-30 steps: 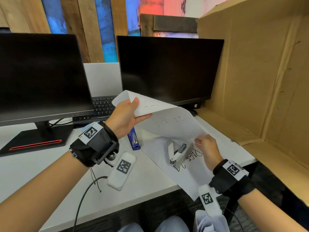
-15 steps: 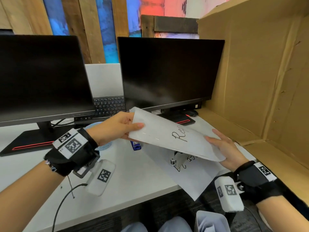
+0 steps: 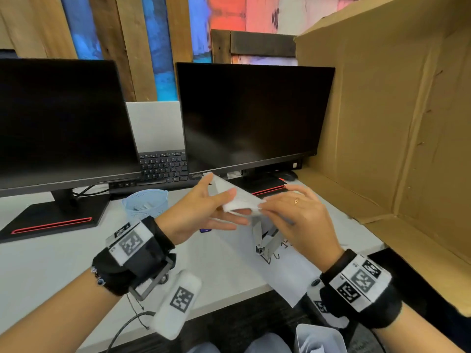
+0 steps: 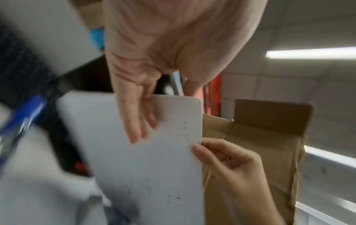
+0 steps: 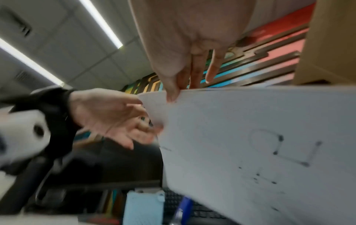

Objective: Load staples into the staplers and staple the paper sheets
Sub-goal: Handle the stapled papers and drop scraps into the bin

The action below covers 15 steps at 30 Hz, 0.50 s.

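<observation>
Both hands hold paper sheets [image 3: 239, 197] in the air above the desk. My left hand [image 3: 234, 207] has its thumb on top and straight fingers [image 4: 134, 121] underneath. Close beside it my right hand [image 3: 265, 207] pinches the same edge [image 4: 196, 147]. Handwriting shows on the sheets [image 5: 269, 152]. Below the hands a white stapler [image 3: 263, 238] lies hinged open on another written sheet [image 3: 285, 271] on the desk. A blue stapler [image 3: 205, 230] is mostly hidden behind my left hand and blurred in the left wrist view [image 4: 21, 118].
A light blue basket [image 3: 145, 203] stands left of the hands. Two dark monitors [image 3: 254, 118] and a keyboard [image 3: 163, 165] fill the back of the desk. A large cardboard box [image 3: 395, 123] walls off the right side. The desk's front edge [image 3: 229, 299] is near my wrists.
The held sheets came down from a raised, curled position. My right hand left the desk sheet, took the held sheets, then slid close to my left hand.
</observation>
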Available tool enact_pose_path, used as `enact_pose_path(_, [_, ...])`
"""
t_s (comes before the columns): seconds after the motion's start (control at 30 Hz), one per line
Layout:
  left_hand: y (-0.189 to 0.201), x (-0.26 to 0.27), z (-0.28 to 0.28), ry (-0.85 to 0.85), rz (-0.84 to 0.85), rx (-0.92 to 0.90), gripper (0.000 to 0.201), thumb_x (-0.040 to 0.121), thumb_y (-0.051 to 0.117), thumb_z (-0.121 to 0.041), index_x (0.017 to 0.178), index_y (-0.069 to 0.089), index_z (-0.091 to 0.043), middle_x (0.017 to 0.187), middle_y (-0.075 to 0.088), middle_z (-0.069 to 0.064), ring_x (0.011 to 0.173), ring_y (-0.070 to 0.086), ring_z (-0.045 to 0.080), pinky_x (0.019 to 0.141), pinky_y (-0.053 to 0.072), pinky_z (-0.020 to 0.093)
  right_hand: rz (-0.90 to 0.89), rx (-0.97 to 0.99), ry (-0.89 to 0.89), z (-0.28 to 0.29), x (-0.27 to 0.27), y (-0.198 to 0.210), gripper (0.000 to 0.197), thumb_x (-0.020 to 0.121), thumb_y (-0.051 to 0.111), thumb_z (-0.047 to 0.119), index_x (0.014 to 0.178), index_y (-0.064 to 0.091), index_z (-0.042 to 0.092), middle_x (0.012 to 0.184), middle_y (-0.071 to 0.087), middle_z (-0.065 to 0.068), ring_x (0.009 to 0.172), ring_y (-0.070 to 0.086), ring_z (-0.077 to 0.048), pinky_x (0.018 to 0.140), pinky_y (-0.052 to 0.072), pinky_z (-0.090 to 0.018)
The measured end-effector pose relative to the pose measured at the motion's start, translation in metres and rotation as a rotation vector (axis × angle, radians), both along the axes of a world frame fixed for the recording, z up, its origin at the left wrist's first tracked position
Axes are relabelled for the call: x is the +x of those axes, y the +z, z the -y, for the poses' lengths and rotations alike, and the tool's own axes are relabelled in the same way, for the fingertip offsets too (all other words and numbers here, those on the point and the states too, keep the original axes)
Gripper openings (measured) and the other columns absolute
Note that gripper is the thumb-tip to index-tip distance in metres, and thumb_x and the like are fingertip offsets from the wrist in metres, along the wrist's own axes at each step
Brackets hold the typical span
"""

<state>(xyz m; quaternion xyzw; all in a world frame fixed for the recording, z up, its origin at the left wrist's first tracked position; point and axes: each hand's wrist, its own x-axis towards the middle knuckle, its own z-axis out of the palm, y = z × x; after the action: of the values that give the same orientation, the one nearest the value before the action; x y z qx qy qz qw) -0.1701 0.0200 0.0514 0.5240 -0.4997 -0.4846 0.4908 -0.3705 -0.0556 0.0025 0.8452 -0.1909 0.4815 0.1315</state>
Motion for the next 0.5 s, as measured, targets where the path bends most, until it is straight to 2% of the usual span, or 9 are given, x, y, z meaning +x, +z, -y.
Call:
enact_pose_path(0.07, [0.003,0.001,-0.007,0.098,0.326,-0.118,0.077,0.089,0.048,-0.055,0.15,0.002,-0.046,0.115,0.063,-0.001,0.098,0.067,0.013,0.079,0.057,0.026,0.058,0.115,0.019,0.003,-0.001,0.01,0.014,0.087,0.065,0.027,0.086,0.077,0.019,0.084,0.075,0.008,0.08,0.068,-0.01,0.092,0.046,-0.034])
enact_pose_path(0.1, [0.005,0.003,-0.008,0.149,0.494,-0.206,0.075,0.084,0.044,-0.063,0.148,0.008,-0.051,0.121,0.051,-0.004,0.104,0.059,0.008,0.085,0.051,0.017,0.093,0.18,0.04,0.003,-0.002,0.017,0.01,0.086,0.069,0.025,0.086,0.076,0.019,0.082,0.074,0.009,0.078,0.067,-0.008,0.089,0.048,-0.032])
enact_pose_path(0.13, [0.005,0.005,-0.008,0.176,0.625,-0.293,0.07,0.08,0.043,-0.066,0.145,0.02,-0.053,0.125,0.039,-0.006,0.113,0.049,0.006,0.091,0.041,0.009,0.125,0.256,0.068,0.002,-0.002,0.023,0.006,0.084,0.072,0.024,0.086,0.076,0.019,0.081,0.073,0.009,0.077,0.065,-0.005,0.084,0.048,-0.026])
enact_pose_path(0.17, [0.006,0.006,-0.008,0.185,0.714,-0.364,0.063,0.079,0.044,-0.065,0.14,0.034,-0.051,0.127,0.031,-0.007,0.122,0.039,0.005,0.096,0.032,0.006,0.148,0.343,0.099,0.002,-0.002,0.029,0.006,0.084,0.074,0.023,0.088,0.076,0.019,0.081,0.072,0.01,0.076,0.063,-0.002,0.079,0.048,-0.019])
enact_pose_path(0.23, [0.004,0.008,-0.005,0.188,0.822,-0.45,0.047,0.08,0.052,-0.059,0.122,0.059,-0.041,0.134,0.029,-0.009,0.131,0.026,0.005,0.104,0.024,0.017,0.149,0.503,0.144,0.003,0.001,0.039,0.009,0.083,0.074,0.026,0.09,0.075,0.02,0.08,0.071,0.011,0.078,0.064,-0.002,0.074,0.046,-0.012])
enact_pose_path(0.3, [0.002,0.012,0.004,0.22,0.81,-0.488,0.031,0.084,0.062,-0.048,0.107,0.071,-0.029,0.134,0.038,-0.01,0.13,0.033,0.007,0.105,0.03,0.025,0.107,0.599,0.154,0.006,0.005,0.045,0.012,0.084,0.073,0.027,0.093,0.073,0.02,0.079,0.072,0.011,0.079,0.066,-0.002,0.08,0.047,-0.015])
enact_pose_path(0.37, [0.001,0.017,0.014,0.248,0.726,-0.482,0.024,0.087,0.064,-0.037,0.103,0.074,-0.022,0.127,0.049,-0.009,0.122,0.046,0.008,0.101,0.041,0.028,0.068,0.654,0.15,0.011,0.01,0.049,0.012,0.085,0.072,0.028,0.094,0.071,0.02,0.078,0.073,0.011,0.081,0.067,-0.002,0.082,0.048,-0.018])
enact_pose_path(0.5, [-0.007,0.022,0.026,0.235,0.497,-0.446,0.017,0.09,0.063,-0.031,0.1,0.074,-0.024,0.117,0.061,-0.006,0.11,0.058,0.009,0.09,0.049,0.026,0.028,0.747,0.174,0.015,0.018,0.051,0.013,0.082,0.073,0.03,0.092,0.072,0.022,0.081,0.074,0.009,0.083,0.066,-0.001,0.074,0.051,-0.015])
